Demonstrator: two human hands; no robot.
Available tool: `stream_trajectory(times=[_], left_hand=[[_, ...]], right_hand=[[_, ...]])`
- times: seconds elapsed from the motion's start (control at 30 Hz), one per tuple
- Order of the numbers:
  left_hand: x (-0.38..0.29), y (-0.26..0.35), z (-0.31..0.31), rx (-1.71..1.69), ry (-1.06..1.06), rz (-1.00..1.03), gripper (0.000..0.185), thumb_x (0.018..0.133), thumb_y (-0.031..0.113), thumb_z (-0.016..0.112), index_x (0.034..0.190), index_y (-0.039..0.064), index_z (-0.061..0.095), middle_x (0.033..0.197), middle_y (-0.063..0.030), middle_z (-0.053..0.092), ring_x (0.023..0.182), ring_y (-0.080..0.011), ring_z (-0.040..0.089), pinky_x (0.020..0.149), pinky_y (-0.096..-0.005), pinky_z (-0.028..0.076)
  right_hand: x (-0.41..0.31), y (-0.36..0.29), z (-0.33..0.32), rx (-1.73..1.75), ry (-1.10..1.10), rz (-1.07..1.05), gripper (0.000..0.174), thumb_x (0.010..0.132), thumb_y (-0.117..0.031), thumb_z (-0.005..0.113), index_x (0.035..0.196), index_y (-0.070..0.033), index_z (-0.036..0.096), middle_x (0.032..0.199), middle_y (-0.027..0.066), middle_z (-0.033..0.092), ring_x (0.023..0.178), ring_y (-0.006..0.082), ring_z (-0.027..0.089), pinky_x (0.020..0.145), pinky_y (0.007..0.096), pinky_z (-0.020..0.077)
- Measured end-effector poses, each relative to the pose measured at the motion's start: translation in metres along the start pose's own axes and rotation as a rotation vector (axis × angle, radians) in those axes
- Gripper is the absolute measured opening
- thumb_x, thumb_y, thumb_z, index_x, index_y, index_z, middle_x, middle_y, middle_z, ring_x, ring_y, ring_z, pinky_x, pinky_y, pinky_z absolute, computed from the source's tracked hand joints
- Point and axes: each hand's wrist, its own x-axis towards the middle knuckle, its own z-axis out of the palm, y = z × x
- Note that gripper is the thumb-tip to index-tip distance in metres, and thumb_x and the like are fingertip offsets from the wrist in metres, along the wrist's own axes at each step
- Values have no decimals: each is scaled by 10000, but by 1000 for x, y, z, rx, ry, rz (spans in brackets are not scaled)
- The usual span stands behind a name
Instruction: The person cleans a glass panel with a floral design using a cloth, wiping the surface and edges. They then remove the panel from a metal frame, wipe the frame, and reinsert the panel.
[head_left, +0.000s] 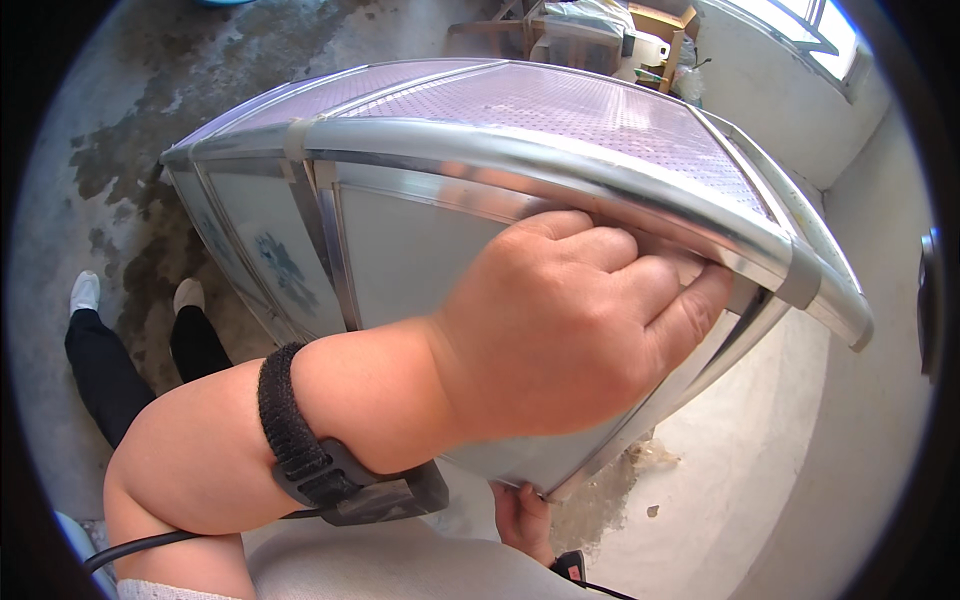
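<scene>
In front of me is an aluminium-framed cabinet (420, 255) with pale panels, one of them bearing a blue floral print. Its other visible face has pinkish, dotted panels (525, 105). My left hand (570, 322) grips the rounded metal rail (480, 142) along the cabinet's upper edge, fingers curled under it and their tips hidden. Down at the lower corner, my right hand (523, 517) holds the cabinet's bottom edge, partly hidden by the panel. A black strap (289, 420) with a device circles my left forearm.
Legs in black trousers (112, 375) with light shoes stand at left on the stained concrete floor (127, 165). A pale wall (885, 300) runs close along the right. Behind the cabinet are wooden pieces, a cardboard box (660, 22) and bags, near a window (814, 34).
</scene>
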Motion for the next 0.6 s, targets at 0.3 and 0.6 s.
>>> stream_trajectory(times=[0.3, 0.6], left_hand=[[-2, -4, 4, -47, 37, 6, 378, 794, 146, 621, 1154, 102, 728, 783, 33, 660, 691, -134, 619, 684, -274, 529], [-1, -6, 5, -61, 50, 18, 382, 801, 150, 613, 1163, 103, 727, 748, 37, 636, 674, -131, 615, 665, -278, 529]], right_hand=[[-4, -2, -3, 7, 57, 9, 772, 807, -184, 836, 1474, -134, 449, 1493, 40, 497, 1414, 300, 402, 1195, 560, 289], [-16, -1, 0, 55, 82, 71, 823, 772, -193, 865, 1475, -127, 442, 1494, 45, 492, 1416, 299, 397, 1210, 553, 270]])
